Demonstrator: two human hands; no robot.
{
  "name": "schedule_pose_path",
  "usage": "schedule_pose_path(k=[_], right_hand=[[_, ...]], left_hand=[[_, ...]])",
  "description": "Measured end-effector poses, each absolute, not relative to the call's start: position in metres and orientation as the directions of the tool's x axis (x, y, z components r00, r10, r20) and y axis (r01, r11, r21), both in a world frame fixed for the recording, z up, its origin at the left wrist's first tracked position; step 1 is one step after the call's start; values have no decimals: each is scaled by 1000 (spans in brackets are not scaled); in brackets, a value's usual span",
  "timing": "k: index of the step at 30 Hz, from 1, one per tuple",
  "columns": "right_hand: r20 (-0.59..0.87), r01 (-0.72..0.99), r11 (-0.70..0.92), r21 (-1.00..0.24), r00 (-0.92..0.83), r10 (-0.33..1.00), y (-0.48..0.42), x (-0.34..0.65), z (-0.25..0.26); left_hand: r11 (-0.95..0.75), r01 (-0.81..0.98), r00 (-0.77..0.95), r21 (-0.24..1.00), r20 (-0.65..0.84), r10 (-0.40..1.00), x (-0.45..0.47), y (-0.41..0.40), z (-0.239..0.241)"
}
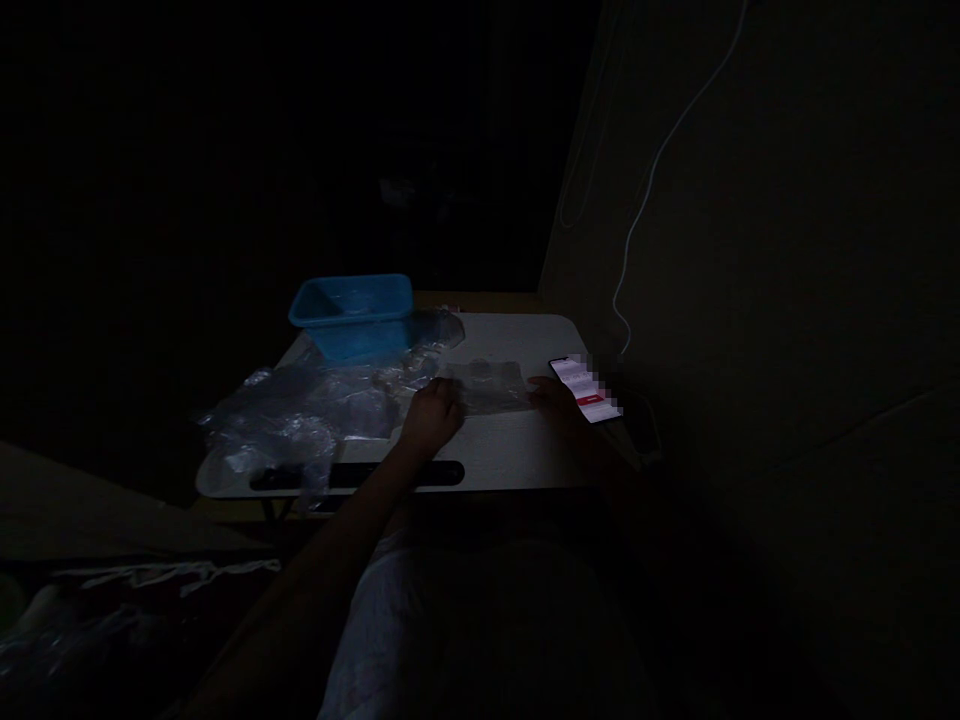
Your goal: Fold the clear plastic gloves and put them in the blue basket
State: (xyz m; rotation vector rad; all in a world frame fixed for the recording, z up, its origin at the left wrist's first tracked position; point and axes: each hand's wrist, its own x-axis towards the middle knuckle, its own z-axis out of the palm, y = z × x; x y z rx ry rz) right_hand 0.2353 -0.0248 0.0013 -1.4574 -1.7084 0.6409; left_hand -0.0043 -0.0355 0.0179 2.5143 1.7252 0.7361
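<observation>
A flat, clear plastic bag (pixel 487 385) lies on the white table (pixel 510 450) between my two hands. My left hand (pixel 435 415) is closed at the bag's left edge, its fingers curled down over the plastic. At the opposite edge, my right hand (pixel 555 398) has its fingertips drawn together on the plastic. The right hand is very dark, so its grip shows only in part. Just beyond it lies a lit phone (pixel 581 385), close to the right hand's fingers.
A pile of crumpled clear plastic bags (pixel 300 410) covers the table's left side. Behind it stands a blue plastic basin (pixel 356 335). A black slot (pixel 442 473) runs along the near edge. A white cable (pixel 649 180) hangs down the wall at right. The room is very dark.
</observation>
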Motion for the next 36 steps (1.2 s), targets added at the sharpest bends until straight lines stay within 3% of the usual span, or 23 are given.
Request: schedule_pose_path(k=[7,11,17,23,28,36], right_hand=[[237,674,190,-714,-24,971,-12,232,-1],[271,730,186,-658,0,962,-13,231,1],[264,739,172,-651,8,965,-13,228,1],[216,754,112,-647,41,975,-14,227,5],[211,737,121,-665,30,977,-16,229,7],[219,725,96,-683,77,973,-15,229,2]], left_hand=[[-270,921,171,282,331,928,-3,-38,19],[-309,915,222,260,317,922,-2,-39,24],[-349,912,267,215,335,904,-3,-41,27],[-282,948,227,145,310,923,-3,-42,28],[-181,979,132,97,380,915,-2,-44,28],[-335,933,287,134,291,913,-3,-37,19]])
